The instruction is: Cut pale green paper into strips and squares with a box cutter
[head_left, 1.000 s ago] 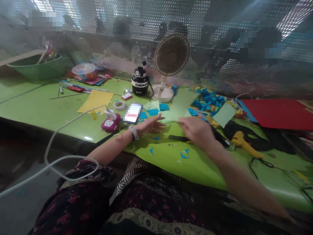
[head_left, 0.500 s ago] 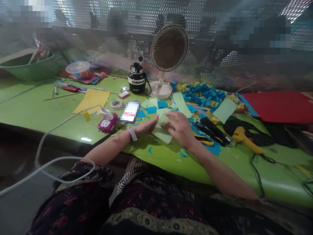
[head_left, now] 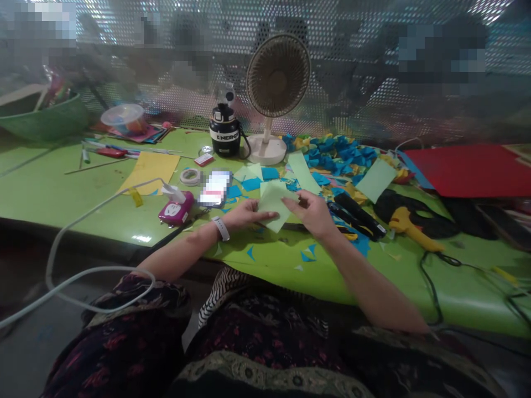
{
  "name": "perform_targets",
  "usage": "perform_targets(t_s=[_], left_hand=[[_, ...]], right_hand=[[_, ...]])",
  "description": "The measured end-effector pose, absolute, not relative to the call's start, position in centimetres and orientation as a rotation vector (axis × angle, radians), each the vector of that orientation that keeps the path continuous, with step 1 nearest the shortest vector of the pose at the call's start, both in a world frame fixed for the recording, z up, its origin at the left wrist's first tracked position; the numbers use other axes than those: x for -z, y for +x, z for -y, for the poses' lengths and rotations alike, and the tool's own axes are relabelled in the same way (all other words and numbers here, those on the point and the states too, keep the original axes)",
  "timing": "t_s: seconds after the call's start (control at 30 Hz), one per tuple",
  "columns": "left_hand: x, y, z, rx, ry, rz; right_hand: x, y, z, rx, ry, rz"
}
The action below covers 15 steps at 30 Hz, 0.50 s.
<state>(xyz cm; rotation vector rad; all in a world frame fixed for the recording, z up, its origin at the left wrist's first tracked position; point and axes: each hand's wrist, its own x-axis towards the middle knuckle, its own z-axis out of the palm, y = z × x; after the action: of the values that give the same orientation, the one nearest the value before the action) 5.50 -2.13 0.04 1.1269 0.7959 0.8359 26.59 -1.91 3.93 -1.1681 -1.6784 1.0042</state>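
left hand (head_left: 246, 214) and right hand (head_left: 310, 213) sit apart, fingertips on opposite edges of a pale green paper sheet (head_left: 274, 205) on the bench (head_left: 83, 204); it looks light and floppy, best held by its edges. a yellow glue gun (head_left: 409, 225) lies at 3 o'clock, a desk fan (head_left: 277, 76) at 12.

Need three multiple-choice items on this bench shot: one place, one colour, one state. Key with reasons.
1. Where is the pale green paper piece?
A) on the floor
B) between the left hand and right hand
C) on the person's lap

2. What colour is the large sheet at the table's right end?
A) yellow
B) blue
C) red

3. The desk fan is:
A) standing upright on its base
B) lying on its side
C) held in a hand

1. B: it sits at both hands' fingers.
2. C: the sheet is plainly red.
3. A: its round base rests on the table.
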Motion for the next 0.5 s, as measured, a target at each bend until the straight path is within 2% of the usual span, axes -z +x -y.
perform_targets(t_s=[0.3, 0.5], left_hand=[[-0.61, 4.98, 2.09, -0.773, 1.053, -0.896], [-0.52, 5.00, 1.74, -0.930, 1.120, -0.795]], right_hand=[[-4.14, 26.68, 1.56, -0.970, -1.183, 1.593], [-3.76, 26.29, 1.42, -1.067, -1.216, 1.571]])
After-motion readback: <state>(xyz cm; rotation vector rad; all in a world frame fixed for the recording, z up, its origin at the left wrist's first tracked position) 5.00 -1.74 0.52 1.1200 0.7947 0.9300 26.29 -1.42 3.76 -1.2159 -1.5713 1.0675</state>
